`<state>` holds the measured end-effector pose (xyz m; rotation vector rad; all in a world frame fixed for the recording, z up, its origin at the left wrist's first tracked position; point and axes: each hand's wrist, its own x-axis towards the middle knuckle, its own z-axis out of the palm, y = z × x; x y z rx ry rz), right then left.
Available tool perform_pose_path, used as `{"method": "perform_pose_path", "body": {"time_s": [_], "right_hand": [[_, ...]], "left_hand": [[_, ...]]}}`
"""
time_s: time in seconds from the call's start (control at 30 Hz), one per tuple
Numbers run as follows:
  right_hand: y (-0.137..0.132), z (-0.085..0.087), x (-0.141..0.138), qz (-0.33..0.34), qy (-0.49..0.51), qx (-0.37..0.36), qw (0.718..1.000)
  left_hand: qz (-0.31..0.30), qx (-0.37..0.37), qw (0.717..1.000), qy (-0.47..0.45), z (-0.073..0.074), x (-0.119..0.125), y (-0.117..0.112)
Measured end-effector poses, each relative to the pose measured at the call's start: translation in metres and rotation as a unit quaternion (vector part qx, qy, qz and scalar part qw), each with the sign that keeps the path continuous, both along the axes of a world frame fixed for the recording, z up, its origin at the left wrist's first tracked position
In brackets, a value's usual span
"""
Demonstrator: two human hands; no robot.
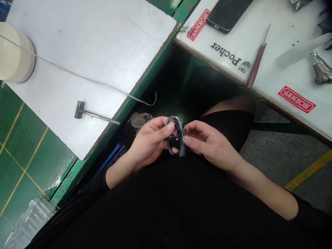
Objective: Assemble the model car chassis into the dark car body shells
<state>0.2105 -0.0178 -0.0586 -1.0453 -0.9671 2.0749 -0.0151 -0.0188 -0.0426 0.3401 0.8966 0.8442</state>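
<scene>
White board covers the left surface [103,41], which has a green painted edge and sits on a green mat with yellow grid lines. At its far left stands a cream cylindrical spool [14,53]; a thin translucent strand [77,76] runs from it across the board and curls past the edge. Near that edge lies a small metal hammer [90,113] with a cylindrical head and a slim shaft. Clear moulded plastic packaging [28,221] shows at the lower left corner. Centre frame, over a lap in black cloth, the left hand [149,141] curls around a small grey, ring-shaped plastic part [176,140] with a dark glossy interior, thumb pressed on its upper rim. The right hand [207,143] pinches the same part from the opposite side with thumb and forefinger tips, remaining fingers bent. Both forearms angle inward, bare below black sleeves. Further right, a second surface [275,69], of white printed cardboard, carries a black phone [228,14], an awl [256,62] with a reddish-brown handle, and a metal fitting [321,69].
</scene>
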Motion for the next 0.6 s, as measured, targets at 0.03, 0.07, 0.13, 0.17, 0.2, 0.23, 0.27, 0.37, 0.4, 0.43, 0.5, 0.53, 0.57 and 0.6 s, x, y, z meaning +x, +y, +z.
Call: {"method": "perform_pose_path", "body": {"time_s": [0.03,0.07,0.13,0.17,0.2,0.23,0.27,0.37,0.4,0.43,0.5,0.53,0.57,0.6], "right_hand": [[-0.0001,0.0001,-0.0001,-0.001,0.006,0.004,1.0],[-0.0004,-0.0001,-0.0002,-0.004,0.015,0.009,1.0],[-0.0014,-0.0009,-0.0006,-0.01,0.032,0.014,0.999],[-0.0019,-0.0012,-0.0007,-0.012,0.034,0.014,0.999],[-0.0024,-0.0013,-0.0009,-0.009,0.028,0.011,1.0],[-0.0027,-0.0012,-0.001,-0.002,0.017,0.008,1.0],[-0.0028,-0.0009,-0.0011,0.006,0.002,0.004,1.0],[-0.0029,0.0002,-0.0011,0.018,-0.015,-0.002,1.0],[-0.003,0.0003,-0.0009,0.017,-0.008,-0.003,1.0],[-0.0031,0.0002,-0.0007,0.013,0.0,-0.001,1.0],[-0.0036,-0.0003,0.0,0.003,0.012,0.004,1.0],[-0.0039,-0.0006,0.0003,-0.004,0.013,0.006,1.0],[-0.004,-0.0006,0.0006,-0.012,0.009,0.009,1.0],[-0.0041,-0.0004,0.0008,-0.019,0.003,0.013,1.0]], "left_hand": [[0.001,-0.001,1.0,-0.004,-0.0003,0.0002,-0.0002],[0.001,-0.002,1.0,-0.007,-0.0005,0.0005,-0.0005],[0.001,-0.007,1.0,-0.011,-0.0007,0.0015,-0.0014],[0.0,-0.009,1.0,-0.01,-0.0006,0.0021,-0.0019],[-0.001,-0.011,1.0,-0.007,-0.0002,0.0027,-0.0023],[-0.004,-0.012,1.0,-0.004,0.0002,0.0032,-0.0025],[-0.006,-0.012,1.0,-0.001,0.0007,0.0037,-0.0027],[-0.009,-0.013,1.0,0.002,0.0015,0.0048,-0.0024],[-0.01,-0.014,1.0,0.0,0.0014,0.005,-0.002],[-0.01,-0.015,1.0,-0.002,0.0012,0.0051,-0.0017],[-0.009,-0.019,1.0,-0.002,0.0005,0.0052,-0.0011],[-0.009,-0.021,1.0,0.001,0.0001,0.0052,-0.001],[-0.008,-0.023,1.0,0.005,-0.0004,0.0051,-0.0011],[-0.008,-0.022,1.0,0.008,-0.0009,0.005,-0.0015]]}}
